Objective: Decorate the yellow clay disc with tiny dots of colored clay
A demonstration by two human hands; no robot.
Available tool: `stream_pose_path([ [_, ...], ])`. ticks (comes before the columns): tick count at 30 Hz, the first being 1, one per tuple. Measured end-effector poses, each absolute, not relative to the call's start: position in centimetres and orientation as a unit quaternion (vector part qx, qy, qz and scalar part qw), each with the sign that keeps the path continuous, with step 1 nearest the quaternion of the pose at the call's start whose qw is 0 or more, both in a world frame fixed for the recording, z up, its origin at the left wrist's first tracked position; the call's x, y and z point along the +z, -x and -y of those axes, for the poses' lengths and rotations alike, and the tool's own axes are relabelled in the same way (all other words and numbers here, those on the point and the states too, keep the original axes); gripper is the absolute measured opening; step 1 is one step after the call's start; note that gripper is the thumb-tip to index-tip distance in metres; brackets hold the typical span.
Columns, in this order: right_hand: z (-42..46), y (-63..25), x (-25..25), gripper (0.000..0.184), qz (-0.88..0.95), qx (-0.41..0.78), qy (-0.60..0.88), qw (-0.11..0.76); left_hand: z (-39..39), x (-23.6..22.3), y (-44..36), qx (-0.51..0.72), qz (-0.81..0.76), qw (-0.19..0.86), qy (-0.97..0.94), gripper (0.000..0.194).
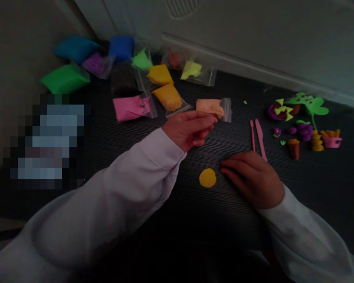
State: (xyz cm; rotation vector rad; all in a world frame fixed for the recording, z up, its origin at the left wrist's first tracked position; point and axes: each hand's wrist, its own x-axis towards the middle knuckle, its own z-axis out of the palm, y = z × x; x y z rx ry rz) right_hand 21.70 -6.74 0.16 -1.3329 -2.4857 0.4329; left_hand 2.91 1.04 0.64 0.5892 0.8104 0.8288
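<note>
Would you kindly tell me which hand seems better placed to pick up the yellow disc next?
Probably the right hand: its fingertips are just beside the yellow disc, whereas the left hand is farther from it, over near the peach bag.

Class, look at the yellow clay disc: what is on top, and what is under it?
Several small pale spots show on the yellow clay disc. The black tabletop surrounds it; whatever is directly underneath is covered.

One head-worn camera looks forward and down from close above the bench (318,177), seeing both hands (255,179) from above.
</note>
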Motion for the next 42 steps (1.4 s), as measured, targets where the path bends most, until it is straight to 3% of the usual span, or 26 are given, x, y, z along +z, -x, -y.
stream_pose_path([
  [6,7.1,-22.5,0.7,0.033,0.862,0.173,0.452,0.150,-1.1,0.7,-2.9,0.387,-0.385,0.794,-0.266,0.008],
  [17,8.5,-22.7,0.9,0.036,0.892,-0.001,0.444,0.086,-1.1,0.6,-2.9,0.393,-0.374,0.793,-0.278,0.004],
  [42,7.8,-22.6,0.7,0.023,0.858,0.043,0.482,0.171,-1.0,0.6,-3.0,0.390,-0.376,0.788,-0.291,0.006],
])
